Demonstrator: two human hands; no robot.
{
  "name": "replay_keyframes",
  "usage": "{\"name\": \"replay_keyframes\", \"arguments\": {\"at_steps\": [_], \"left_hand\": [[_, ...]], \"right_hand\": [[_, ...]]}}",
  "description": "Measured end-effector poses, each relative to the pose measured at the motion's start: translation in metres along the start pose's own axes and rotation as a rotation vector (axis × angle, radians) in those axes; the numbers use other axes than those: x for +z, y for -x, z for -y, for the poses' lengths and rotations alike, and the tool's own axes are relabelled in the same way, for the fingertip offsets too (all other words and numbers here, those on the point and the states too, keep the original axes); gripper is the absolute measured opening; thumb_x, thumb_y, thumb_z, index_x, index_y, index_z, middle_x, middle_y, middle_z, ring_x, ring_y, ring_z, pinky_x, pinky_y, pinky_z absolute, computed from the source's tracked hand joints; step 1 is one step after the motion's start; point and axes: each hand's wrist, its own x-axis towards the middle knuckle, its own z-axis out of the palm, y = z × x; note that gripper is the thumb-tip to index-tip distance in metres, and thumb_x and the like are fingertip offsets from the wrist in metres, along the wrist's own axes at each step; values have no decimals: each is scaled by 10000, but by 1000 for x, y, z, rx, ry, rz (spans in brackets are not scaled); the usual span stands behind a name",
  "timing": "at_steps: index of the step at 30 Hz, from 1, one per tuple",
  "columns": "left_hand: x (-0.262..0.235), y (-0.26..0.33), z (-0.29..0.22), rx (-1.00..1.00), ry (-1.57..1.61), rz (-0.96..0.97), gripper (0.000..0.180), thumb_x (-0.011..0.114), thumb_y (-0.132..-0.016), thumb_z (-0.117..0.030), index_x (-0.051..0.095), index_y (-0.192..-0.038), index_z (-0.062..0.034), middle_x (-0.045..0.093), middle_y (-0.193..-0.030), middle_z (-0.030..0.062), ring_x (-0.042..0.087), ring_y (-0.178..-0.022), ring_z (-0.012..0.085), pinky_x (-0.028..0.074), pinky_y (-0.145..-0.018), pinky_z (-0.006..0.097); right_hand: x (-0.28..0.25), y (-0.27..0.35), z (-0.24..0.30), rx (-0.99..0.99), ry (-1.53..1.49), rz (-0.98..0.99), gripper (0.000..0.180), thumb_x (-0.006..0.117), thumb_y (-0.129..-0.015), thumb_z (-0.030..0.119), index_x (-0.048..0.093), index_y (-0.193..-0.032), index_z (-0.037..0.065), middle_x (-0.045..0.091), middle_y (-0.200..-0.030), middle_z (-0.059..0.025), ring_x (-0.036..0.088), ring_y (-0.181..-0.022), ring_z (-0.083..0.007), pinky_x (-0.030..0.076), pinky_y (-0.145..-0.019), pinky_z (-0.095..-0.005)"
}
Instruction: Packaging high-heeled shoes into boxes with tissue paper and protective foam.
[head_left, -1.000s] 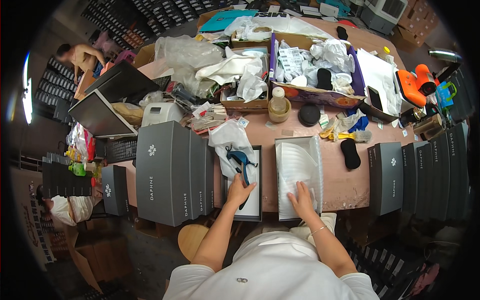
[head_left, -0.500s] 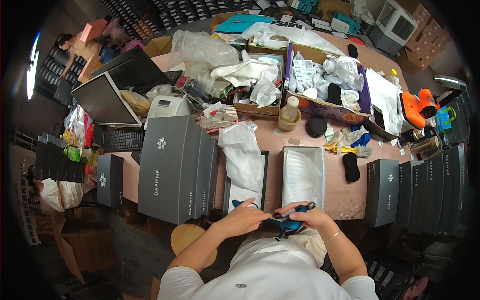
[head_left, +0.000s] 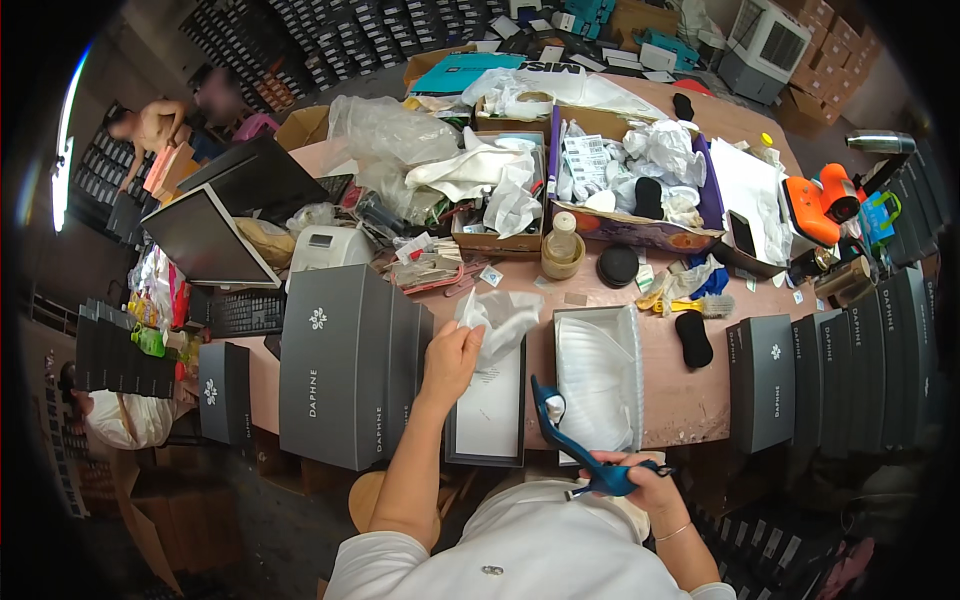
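My left hand (head_left: 455,362) is closed on the edge of a crumpled sheet of white tissue paper (head_left: 508,330). Beneath the paper lies a shallow grey tray-like box part (head_left: 488,425) with a white inside. In my right hand (head_left: 645,487), a teal high-heeled shoe (head_left: 612,481) is gripped at its back end. Its toe points up and away from me, with a small white wad showing at the front. Just beyond the shoe stands an open shoebox (head_left: 636,375), lined with white paper.
Stacks of grey shoeboxes stand at left (head_left: 345,370) and right (head_left: 765,390). Behind are a purple carton (head_left: 640,232) of crumpled paper, a bottle (head_left: 563,240), a round black tin (head_left: 617,266), a yellow brush (head_left: 685,305) and a monitor (head_left: 212,237). Another person (head_left: 160,128) bends over at far left.
My left hand has left the shoe, moved forward and taken hold of the tissue paper. My right hand now holds the shoe alone, lower and farther right, its toe turned forward.
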Motion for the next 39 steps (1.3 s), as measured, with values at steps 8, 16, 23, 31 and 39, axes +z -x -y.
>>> {"name": "replay_keyframes", "arguments": {"at_steps": [8, 16, 23, 31, 39], "left_hand": [[-2, 111, -21, 54, 268, -279, 143, 687, -766, -29, 563, -696, -17, 527, -656, 104, 551, -578, 247, 426, -536, 329], [-19, 172, 15, -67, -179, -341, 189, 681, -730, -36, 601, -899, -10, 583, -783, 155, 601, -726, 328, 481, -669, 404], [-21, 132, 14, 47, 43, -65, 308, 628, -755, 27, 651, -1059, -17, 598, -913, 143, 607, -842, 340, 491, -752, 394], [-33, 110, -67, 59, 390, 47, 333, 656, -727, 36, 668, -1051, -41, 557, -795, 93, 551, -646, 199, 460, -592, 294], [-7, 121, -136, 409, 459, 89, 382, 676, -686, 53, 687, -1045, -77, 552, -727, 64, 531, -573, 198, 450, -528, 303]], "right_hand": [[67, -31, 3, 195, 28, -75, 413, 581, -917, 310, 583, -1107, -57, 569, -1174, -267, 613, -1034, -379, 542, -831, -496], [55, -67, -56, 269, -462, -211, 523, 500, -925, 433, 539, -1171, -27, 571, -1170, -253, 597, -1034, -446, 612, -745, -367], [41, -51, -71, 279, -650, -84, 499, 506, -912, 456, 581, -1142, 19, 626, -1095, -224, 609, -998, -467, 616, -692, -393], [54, -37, -57, 109, -525, -64, 599, 504, -924, 459, 480, -1233, -53, 539, -1233, -261, 538, -1129, -450, 542, -900, -451], [79, -69, -63, -217, 47, -249, 215, 455, -979, 190, 532, -1145, 76, 558, -1092, -50, 559, -988, -169, 491, -844, -323]]}}
